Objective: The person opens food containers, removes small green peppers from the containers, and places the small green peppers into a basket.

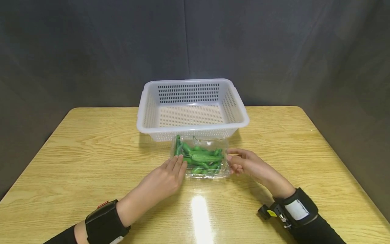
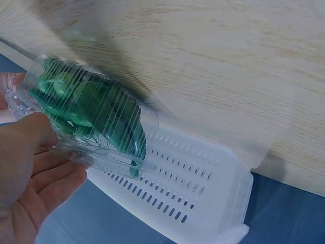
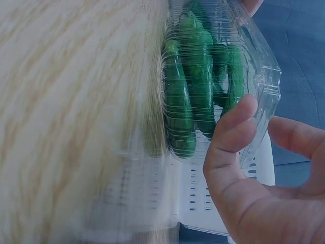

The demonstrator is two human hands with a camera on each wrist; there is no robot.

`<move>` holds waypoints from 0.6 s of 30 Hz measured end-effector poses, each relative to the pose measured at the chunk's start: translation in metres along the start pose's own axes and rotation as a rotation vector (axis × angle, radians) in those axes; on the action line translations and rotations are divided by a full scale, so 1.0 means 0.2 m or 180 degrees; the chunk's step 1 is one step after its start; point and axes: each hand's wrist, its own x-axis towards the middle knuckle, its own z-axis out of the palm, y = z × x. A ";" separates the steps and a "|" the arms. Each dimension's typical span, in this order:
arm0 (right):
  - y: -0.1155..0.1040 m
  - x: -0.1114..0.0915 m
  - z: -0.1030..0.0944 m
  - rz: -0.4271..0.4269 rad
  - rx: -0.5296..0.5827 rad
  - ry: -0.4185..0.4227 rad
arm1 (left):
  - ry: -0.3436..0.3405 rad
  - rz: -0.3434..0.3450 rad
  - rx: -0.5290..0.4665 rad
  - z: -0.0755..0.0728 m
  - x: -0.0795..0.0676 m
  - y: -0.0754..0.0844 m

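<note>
A clear plastic box [image 1: 210, 143] of long green peppers [image 1: 204, 158] sits on the table, right in front of a white basket. My left hand [image 1: 169, 176] grips the box's left side, fingers over its top edge; in the left wrist view the thumb [image 2: 38, 129] presses on its side. On the opposite side, my right hand [image 1: 251, 166] holds the box edge between thumb and fingers. The right wrist view shows ridged clear walls [image 3: 266, 84] with the peppers behind them.
The white perforated basket [image 1: 192, 129] stands at the back of the wooden table [image 1: 91, 149], with nothing in it. Behind the table hangs a dark grey curtain [image 1: 122, 51]. Both wrists wear black straps [image 1: 105, 222].
</note>
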 end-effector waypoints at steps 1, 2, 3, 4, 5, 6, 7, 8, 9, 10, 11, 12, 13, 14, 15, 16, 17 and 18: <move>0.00 0.00 0.00 0.0002 -0.0001 0.0001 | -0.0001 0.0001 0.0011 0.00 0.00 0.00; 0.00 0.00 0.00 0.0009 -0.0001 0.0005 | 0.0000 0.0001 0.0021 0.00 0.00 0.00; 0.00 0.00 0.00 0.0011 -0.0001 0.0007 | 0.0002 -0.0001 0.0028 0.00 0.00 0.00; 0.00 0.00 0.00 0.0014 -0.0001 0.0008 | 0.0004 -0.0002 0.0039 0.01 0.00 0.01; 0.00 0.00 0.00 0.0012 0.0001 0.0008 | 0.0008 -0.0010 0.0043 0.01 0.00 0.01; 0.00 0.00 0.00 0.0008 0.0007 0.0004 | 0.0012 -0.0021 0.0041 0.01 0.00 0.01; 0.00 0.00 0.00 0.0010 0.0009 0.0000 | 0.0015 -0.0031 0.0039 0.01 0.00 0.01; 0.00 0.00 0.00 0.0010 0.0009 -0.0001 | 0.0017 -0.0045 0.0030 0.00 0.00 0.01; 0.00 0.00 0.01 0.0010 0.0009 -0.0003 | 0.0020 -0.0064 0.0015 0.00 0.00 0.01; 0.00 0.00 0.00 0.0015 0.0011 0.0000 | 0.0022 -0.0087 -0.0011 0.00 0.00 0.01; 0.00 0.00 0.00 0.0017 0.0010 0.0003 | 0.0028 -0.0119 -0.0048 0.00 0.00 0.01; 0.00 0.00 0.00 0.0014 0.0011 -0.0001 | 0.0034 -0.0151 -0.0086 0.00 0.00 0.01; 0.00 0.00 0.00 0.0009 0.0012 -0.0003 | 0.0040 -0.0179 -0.0129 -0.01 -0.01 0.01; 0.00 0.00 0.00 0.0004 0.0012 -0.0003 | 0.0049 -0.0214 -0.0186 -0.01 -0.01 0.01; 0.00 0.00 0.00 0.0000 0.0012 -0.0004 | 0.0065 -0.0247 -0.0240 -0.01 -0.01 0.01; 0.01 0.01 0.00 -0.0007 0.0009 -0.0007 | 0.0075 -0.0278 -0.0302 -0.01 -0.01 0.01; 0.01 0.01 0.00 -0.0019 0.0007 -0.0015 | 0.0096 -0.0318 -0.0370 -0.02 -0.01 0.00; 0.01 0.00 0.00 -0.0030 0.0001 -0.0026 | 0.0127 -0.0361 -0.0438 -0.02 -0.01 0.00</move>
